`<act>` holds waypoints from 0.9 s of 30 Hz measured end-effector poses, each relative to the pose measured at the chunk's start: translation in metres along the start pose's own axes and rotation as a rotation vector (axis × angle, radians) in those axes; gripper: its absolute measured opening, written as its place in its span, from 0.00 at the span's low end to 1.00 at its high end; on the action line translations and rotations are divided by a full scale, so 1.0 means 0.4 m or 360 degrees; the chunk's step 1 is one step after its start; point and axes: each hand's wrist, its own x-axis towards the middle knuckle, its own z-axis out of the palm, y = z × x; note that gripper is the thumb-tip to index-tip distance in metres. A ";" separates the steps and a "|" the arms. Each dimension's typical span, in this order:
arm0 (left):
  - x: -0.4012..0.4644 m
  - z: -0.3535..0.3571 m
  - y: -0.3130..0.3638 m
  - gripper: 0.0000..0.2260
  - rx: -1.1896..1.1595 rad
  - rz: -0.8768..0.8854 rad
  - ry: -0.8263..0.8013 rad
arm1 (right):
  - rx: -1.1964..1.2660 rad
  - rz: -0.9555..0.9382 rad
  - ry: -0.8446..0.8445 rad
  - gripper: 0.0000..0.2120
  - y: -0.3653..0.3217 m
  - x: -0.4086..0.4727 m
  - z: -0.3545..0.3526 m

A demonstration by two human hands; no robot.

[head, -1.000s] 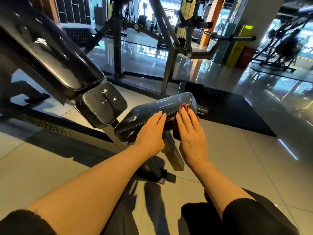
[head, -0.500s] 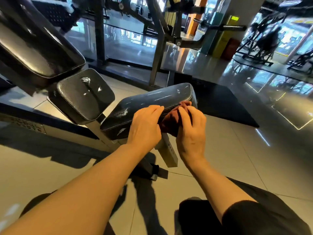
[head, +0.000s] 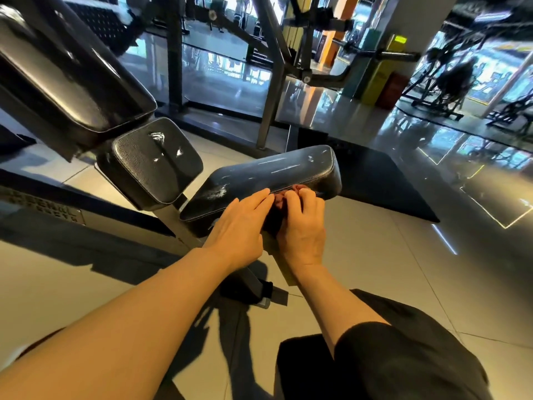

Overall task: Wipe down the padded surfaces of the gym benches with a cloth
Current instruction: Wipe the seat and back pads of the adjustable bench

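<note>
Pale, glossy floor tiles (head: 360,255) carry the bench frame, and they throw back window light in long streaks toward the far right. A black rubber mat (head: 383,183) lies on the tiles just beyond the far end of the bench. The front pad (head: 277,171), black and scuffed with whitish marks near its near-left corner, sits tilted on a metal post (head: 251,281). Behind it to the left stands a smaller square seat pad (head: 153,163), also scuffed, and above that a long backrest pad (head: 66,79) slopes up toward the top-left corner. Steel machine uprights (head: 274,90) rise behind the bench, with a yellow-green column (head: 383,70) and more exercise machines, blurred, further back on the right.

The dark red cloth (head: 278,202) is bunched against the near edge of the front pad, mostly hidden between the hands. The left hand (head: 239,226) lies with fingers nearly straight, their tips at the pad's near edge and touching the cloth. The right hand (head: 302,226) has its fingers curled over the cloth, gripping it against the pad's edge. A black sleeve (head: 403,356) covers the right upper arm.
</note>
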 end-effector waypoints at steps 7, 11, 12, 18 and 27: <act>-0.013 -0.020 -0.009 0.36 0.0008 -0.0022 -0.0091 | 0.0056 0.0495 0.0328 0.10 0.029 0.066 -0.058; -0.011 -0.020 -0.009 0.37 -0.0014 -0.0031 -0.0078 | 0.0018 0.0339 0.0074 0.18 0.009 0.042 -0.028; -0.011 -0.019 -0.010 0.37 -0.0022 -0.0032 -0.0085 | 0.0002 0.0259 -0.0002 0.20 0.010 0.034 -0.026; -0.003 -0.002 -0.007 0.38 -0.0025 -0.0006 -0.0075 | 0.0101 0.0557 0.0242 0.13 0.017 0.049 -0.050; 0.010 0.010 -0.010 0.35 -0.0036 0.0023 0.0036 | 0.0197 0.0586 -0.0254 0.05 -0.011 -0.039 -0.049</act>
